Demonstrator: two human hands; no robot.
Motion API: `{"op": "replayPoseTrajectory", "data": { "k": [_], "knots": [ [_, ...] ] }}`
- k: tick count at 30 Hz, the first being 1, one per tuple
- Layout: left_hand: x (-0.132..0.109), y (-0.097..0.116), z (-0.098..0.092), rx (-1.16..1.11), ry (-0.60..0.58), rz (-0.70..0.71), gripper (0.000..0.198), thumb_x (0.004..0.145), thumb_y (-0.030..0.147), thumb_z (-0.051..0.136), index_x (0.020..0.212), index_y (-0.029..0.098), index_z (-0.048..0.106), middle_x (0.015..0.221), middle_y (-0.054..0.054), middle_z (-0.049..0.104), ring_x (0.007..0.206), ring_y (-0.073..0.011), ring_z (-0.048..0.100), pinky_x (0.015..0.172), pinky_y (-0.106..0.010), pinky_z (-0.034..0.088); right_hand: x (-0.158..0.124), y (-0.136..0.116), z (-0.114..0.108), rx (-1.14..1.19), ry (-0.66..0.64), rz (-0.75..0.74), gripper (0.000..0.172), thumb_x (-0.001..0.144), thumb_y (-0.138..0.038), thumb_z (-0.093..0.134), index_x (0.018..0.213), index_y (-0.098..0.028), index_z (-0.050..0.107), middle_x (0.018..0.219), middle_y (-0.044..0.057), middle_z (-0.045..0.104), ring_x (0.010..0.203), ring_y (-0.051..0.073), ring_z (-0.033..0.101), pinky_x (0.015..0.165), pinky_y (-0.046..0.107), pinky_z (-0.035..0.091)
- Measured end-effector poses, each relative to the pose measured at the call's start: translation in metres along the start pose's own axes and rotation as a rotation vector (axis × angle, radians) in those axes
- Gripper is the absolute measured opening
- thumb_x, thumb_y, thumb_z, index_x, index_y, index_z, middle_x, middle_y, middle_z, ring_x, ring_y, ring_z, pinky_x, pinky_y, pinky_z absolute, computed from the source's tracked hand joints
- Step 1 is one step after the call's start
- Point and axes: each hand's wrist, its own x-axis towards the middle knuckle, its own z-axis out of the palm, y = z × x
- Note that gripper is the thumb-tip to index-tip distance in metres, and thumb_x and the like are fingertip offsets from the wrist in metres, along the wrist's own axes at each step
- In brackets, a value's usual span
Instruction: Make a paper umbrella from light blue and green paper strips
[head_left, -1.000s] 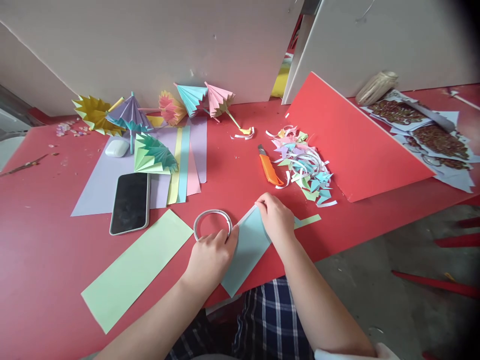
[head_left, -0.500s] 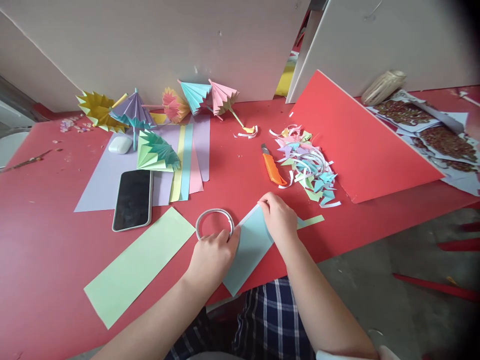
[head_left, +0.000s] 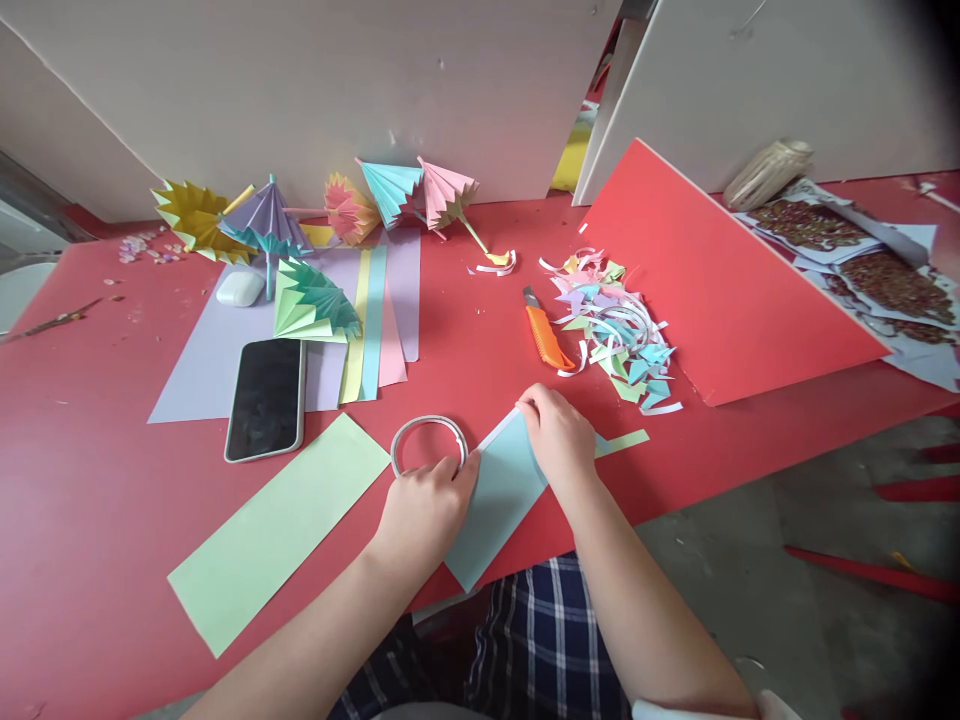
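A light blue paper sheet [head_left: 504, 492] lies slantwise at the table's front edge, a white tape strip [head_left: 498, 430] along its upper left side. My left hand [head_left: 427, 505] is closed on the roll of double-sided tape [head_left: 400, 438], which stands partly hidden behind the fingers, the thumb at the strip's lower end. At the sheet's upper corner, the fingers of my right hand [head_left: 556, 432] pinch the paper and the strip's end. A pale green paper sheet [head_left: 277, 535] lies flat to the left, its corner near the roll.
An orange box cutter [head_left: 548, 338] lies beyond my right hand, beside a pile of paper scraps [head_left: 619, 325]. Folded paper umbrellas [head_left: 270, 225] stand at the back left. A phone [head_left: 266, 400] rests by several coloured sheets [head_left: 199, 370]. A red board [head_left: 720, 290] lies on the right.
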Motion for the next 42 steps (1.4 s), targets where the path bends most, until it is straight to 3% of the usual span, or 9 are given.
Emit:
{"op": "replayPoseTrajectory", "data": {
  "k": [13, 30, 42],
  "knots": [
    [0.000, -0.001, -0.001, -0.017, -0.013, -0.010, 0.043, 0.076, 0.004, 0.043, 0.112, 0.022, 0.055, 0.054, 0.002, 0.048, 0.040, -0.0087, 0.045, 0.035, -0.020, 0.020, -0.009, -0.005, -0.002, -0.077, 0.032, -0.094, 0.025, 0.081, -0.044, 0.048, 0.096, -0.024, 0.049, 0.081, 0.003, 0.055, 0.077, 0.018, 0.051, 0.052, 0.025, 0.028],
    [-0.016, -0.018, -0.003, 0.051, 0.149, 0.159, 0.053, 0.064, -0.007, 0.041, 0.109, 0.018, 0.056, 0.055, 0.003, 0.045, 0.041, -0.0079, 0.042, 0.038, -0.021, 0.027, -0.009, -0.004, 0.003, -0.061, 0.047, -0.089, 0.023, 0.081, -0.045, 0.049, 0.081, -0.023, 0.050, 0.074, 0.002, 0.051, 0.072, 0.016, 0.048, 0.048, 0.024, 0.024],
    [-0.022, -0.019, -0.002, 0.058, 0.080, 0.167, 0.060, 0.062, -0.009, 0.041, 0.113, 0.017, 0.054, 0.052, 0.004, 0.044, 0.039, -0.0085, 0.041, 0.035, -0.021, 0.025, -0.010, -0.005, 0.002, -0.079, 0.043, -0.089, 0.026, 0.082, -0.047, 0.046, 0.076, -0.023, 0.053, 0.074, 0.002, 0.051, 0.072, 0.016, 0.047, 0.046, 0.023, 0.023]
  ]
}}
